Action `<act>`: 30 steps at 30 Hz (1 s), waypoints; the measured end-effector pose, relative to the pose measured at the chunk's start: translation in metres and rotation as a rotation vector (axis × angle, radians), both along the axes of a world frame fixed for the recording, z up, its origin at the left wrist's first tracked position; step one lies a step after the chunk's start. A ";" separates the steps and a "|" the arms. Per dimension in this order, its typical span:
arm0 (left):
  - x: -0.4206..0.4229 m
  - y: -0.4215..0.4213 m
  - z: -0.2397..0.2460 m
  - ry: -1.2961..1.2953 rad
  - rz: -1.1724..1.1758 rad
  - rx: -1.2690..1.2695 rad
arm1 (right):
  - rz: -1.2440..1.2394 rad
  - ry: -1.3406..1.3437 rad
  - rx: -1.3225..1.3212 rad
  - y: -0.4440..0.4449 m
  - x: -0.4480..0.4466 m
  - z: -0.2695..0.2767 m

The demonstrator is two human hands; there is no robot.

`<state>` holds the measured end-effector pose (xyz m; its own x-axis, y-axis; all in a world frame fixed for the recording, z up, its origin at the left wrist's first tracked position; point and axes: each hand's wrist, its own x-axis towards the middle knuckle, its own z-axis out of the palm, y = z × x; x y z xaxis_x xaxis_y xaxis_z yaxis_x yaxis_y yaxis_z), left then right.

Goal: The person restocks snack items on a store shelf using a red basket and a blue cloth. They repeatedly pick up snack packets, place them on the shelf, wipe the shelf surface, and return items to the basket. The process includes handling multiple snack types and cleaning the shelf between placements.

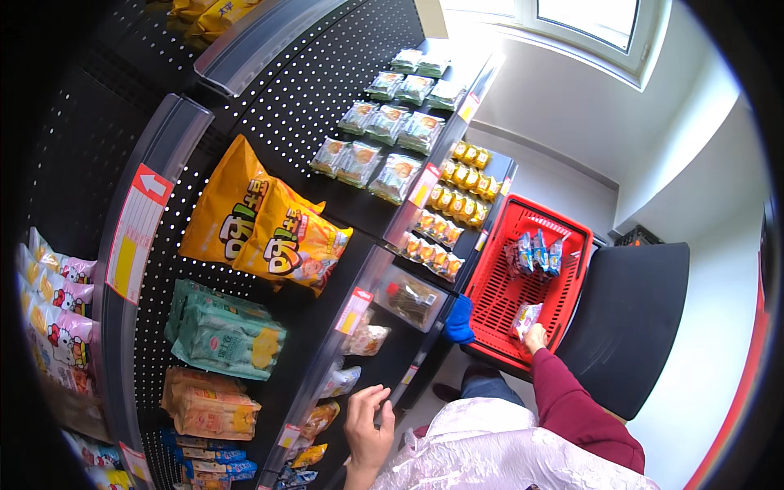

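Note:
My right hand (535, 338) holds a small white and pink snack packet (527, 319) inside the near end of a red plastic shopping basket (579, 269). Farther in the basket lie several blue and red wrapped snack packets (539, 252). My left hand (370, 422) is raised beside the lower shelf edge, its fingers slightly bent and apart, with nothing in it. Close to that hand, on the shelf, are a white and blue packet (340, 381) and a brown packet (320, 419).
Black shelving stands at the left with orange chip bags (294, 239), green bags (226, 334) and green-white packets (361, 162). A blue cloth-like item (459, 320) touches the basket's left side. A black-topped stool or seat (631, 318) is right of the basket, near a white wall.

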<state>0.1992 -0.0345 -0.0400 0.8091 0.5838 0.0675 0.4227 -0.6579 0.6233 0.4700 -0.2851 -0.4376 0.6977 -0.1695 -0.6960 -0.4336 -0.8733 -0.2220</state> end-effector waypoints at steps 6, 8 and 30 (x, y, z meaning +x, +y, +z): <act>-0.011 -0.001 -0.008 -0.021 0.068 -0.066 | 0.092 -0.104 -0.079 0.002 -0.002 -0.014; -0.014 0.000 -0.010 -0.029 0.027 -0.034 | 0.075 -0.186 -0.050 0.001 -0.003 -0.006; 0.020 0.026 0.045 -0.380 -0.185 0.017 | 0.676 -0.729 1.350 0.105 -0.013 0.455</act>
